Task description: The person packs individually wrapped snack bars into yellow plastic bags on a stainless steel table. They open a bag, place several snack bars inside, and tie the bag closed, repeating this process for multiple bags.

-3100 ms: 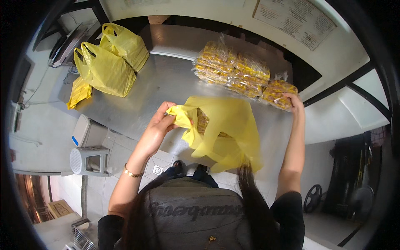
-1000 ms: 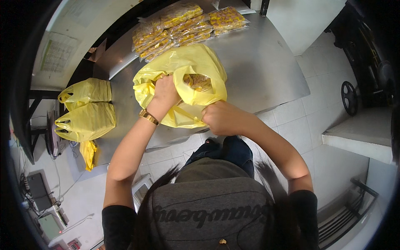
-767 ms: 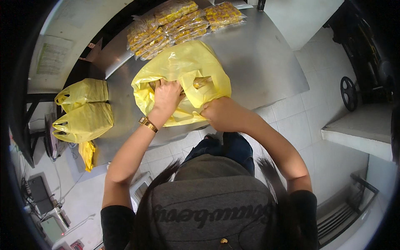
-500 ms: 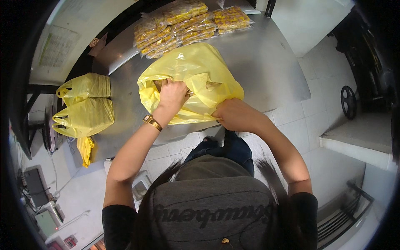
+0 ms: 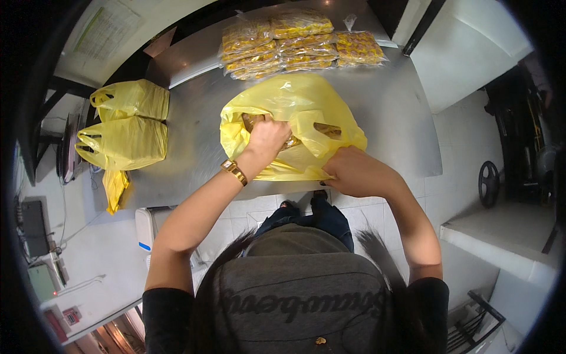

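Observation:
A large yellow plastic bag lies on the steel table in front of me, its mouth facing my body. My left hand, with a gold watch on the wrist, reaches into that mouth. Its fingers are curled down on a clear plastic-wrapped pack with brownish contents; the fingertips are hidden inside. My right hand is closed on the bag's near right edge, the yellow plastic bunched in its fingers. Between the hands, a handle opening in the bag shows more brown contents.
Stacks of clear packs with yellow and brown contents stand at the table's far side. Two filled yellow bags sit at the left, beside a folded yellow bundle at the table edge. A black handwheel is at the right.
The whole view has shifted, so the table and bags appear further right or higher. Both hands keep their places on the bag, and its handle opening shows a little wider.

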`<action>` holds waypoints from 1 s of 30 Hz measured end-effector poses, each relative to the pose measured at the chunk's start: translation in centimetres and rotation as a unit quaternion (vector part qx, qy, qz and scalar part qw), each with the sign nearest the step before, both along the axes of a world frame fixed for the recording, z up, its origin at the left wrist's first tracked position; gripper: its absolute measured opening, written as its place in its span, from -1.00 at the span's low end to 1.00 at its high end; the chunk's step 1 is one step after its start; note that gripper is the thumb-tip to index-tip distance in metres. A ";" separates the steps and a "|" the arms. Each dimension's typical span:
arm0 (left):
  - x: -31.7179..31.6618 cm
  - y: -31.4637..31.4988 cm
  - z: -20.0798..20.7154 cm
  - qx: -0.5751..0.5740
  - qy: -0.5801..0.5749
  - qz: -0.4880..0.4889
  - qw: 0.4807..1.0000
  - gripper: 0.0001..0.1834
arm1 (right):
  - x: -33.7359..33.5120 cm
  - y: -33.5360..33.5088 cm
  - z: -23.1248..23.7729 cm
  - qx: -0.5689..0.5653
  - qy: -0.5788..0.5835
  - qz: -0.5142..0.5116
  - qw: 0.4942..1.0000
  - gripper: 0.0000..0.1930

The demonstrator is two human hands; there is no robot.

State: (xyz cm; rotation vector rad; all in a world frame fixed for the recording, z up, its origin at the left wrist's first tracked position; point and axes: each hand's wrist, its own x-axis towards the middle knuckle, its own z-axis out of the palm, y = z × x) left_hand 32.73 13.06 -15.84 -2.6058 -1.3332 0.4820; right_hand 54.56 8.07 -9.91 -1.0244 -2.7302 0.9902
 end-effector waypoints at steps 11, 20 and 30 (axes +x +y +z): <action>-0.4 0.4 2.4 -0.099 -0.038 0.034 0.994 -0.42 | 2.6 1.9 2.1 -0.060 0.102 0.035 0.992 -0.79; -0.6 -6.1 5.7 0.000 -0.183 0.012 0.983 -0.41 | 14.7 22.5 -13.3 -0.360 0.534 -0.514 0.566 -0.70; -4.1 -10.5 10.1 0.087 -0.251 0.061 0.962 -0.81 | 7.5 32.7 -19.6 -0.290 0.458 -0.668 0.510 -0.72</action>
